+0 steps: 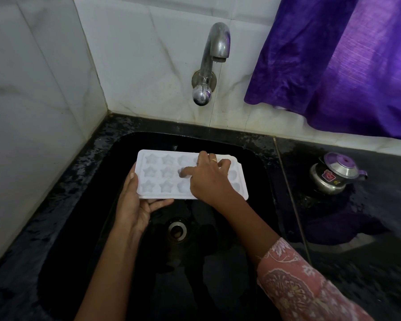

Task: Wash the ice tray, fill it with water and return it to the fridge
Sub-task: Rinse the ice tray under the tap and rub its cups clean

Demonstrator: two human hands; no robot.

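The white ice tray [158, 174] has rows of little star-shaped cups, and it is held flat over the black sink [252, 158], under the shiny tap [214, 54]. The left hand [134, 205] holds its left end, thumb on the edge and fingers curled underneath. The right hand [208, 179] lies on top with fingers spread, thumb poking into a middle cup.

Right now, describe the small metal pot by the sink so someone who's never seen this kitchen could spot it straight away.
Start at the black sink under the wall tap, then look to its right along the dark wet counter. There, below the purple curtain, stands a small round steel pot. It is the only vessel on that counter, with a domed lid, a purple knob and stickers on its side.
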